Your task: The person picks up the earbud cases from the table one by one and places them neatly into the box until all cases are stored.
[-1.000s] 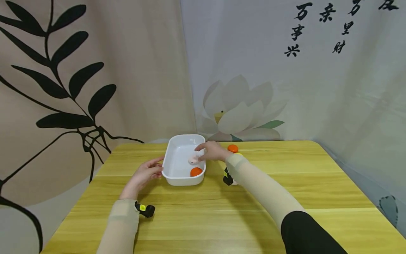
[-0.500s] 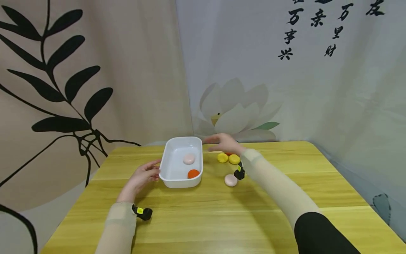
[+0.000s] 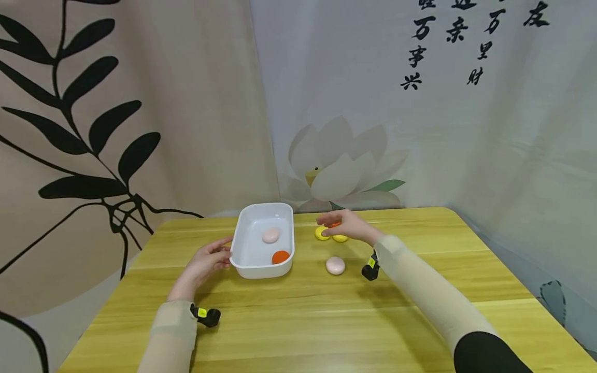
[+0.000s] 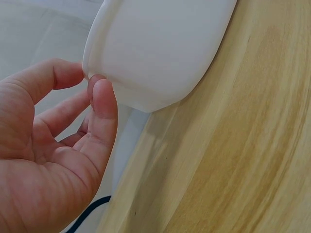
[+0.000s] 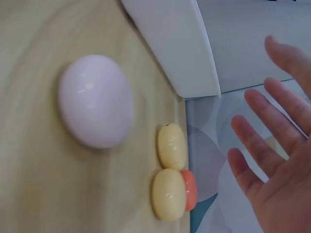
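A white rectangular tray (image 3: 262,272) stands near the far edge of the table. Inside it lie a pale pink rounded piece (image 3: 271,235) and an orange one (image 3: 280,257). My left hand (image 3: 205,261) pinches the tray's rim on its left side with thumb and index finger, as the left wrist view shows. My right hand (image 3: 347,226) hovers over two yellow rounded pieces (image 5: 169,194), fingers apart and holding nothing. Behind these, an orange piece (image 5: 191,189) is partly hidden. Closer to me, another pale pink piece (image 5: 96,101) rests on the table.
The wooden table (image 3: 289,326) ends just behind the tray. A printed curtain (image 3: 210,103) hangs beyond that edge. Each wrist carries a small black camera (image 3: 370,267).
My right hand has left the pink piece in the tray, pulled out to the right, and lowered over the yellow pieces. The left hand stays at the tray.
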{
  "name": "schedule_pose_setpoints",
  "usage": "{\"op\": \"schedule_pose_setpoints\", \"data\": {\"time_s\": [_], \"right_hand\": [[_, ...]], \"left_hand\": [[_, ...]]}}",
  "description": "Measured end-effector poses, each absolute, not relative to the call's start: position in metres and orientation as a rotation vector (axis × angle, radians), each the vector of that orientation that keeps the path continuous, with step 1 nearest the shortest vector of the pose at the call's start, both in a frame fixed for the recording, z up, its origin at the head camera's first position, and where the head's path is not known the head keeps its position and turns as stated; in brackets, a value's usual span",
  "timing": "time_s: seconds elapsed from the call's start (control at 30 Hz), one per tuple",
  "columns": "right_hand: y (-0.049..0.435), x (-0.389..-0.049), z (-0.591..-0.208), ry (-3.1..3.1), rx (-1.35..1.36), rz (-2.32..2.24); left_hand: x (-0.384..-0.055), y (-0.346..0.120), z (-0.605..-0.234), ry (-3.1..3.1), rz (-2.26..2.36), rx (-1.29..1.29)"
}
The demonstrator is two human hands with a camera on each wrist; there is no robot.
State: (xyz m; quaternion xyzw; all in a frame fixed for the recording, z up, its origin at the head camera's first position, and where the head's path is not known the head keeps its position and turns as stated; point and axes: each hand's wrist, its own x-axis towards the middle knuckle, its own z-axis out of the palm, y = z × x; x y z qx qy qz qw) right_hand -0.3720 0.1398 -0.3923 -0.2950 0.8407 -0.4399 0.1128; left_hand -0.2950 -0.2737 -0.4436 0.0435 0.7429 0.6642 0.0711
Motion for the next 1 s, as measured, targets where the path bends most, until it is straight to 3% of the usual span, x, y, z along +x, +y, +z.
{"op": "schedule_pose_setpoints", "data": {"time_s": [0.43, 1.0], "right_hand": [[0.16, -0.351, -0.434, 2.316, -0.814, -1.489], [0.171, -0.34, -0.471, 2.184, -0.774, -1.339]], "left_hand": [[-0.294, -0.276, -0.447, 2.242, 1.998, 0.106], [-0.297, -0.275, -0.447, 2.202, 2.015, 0.106]]}}
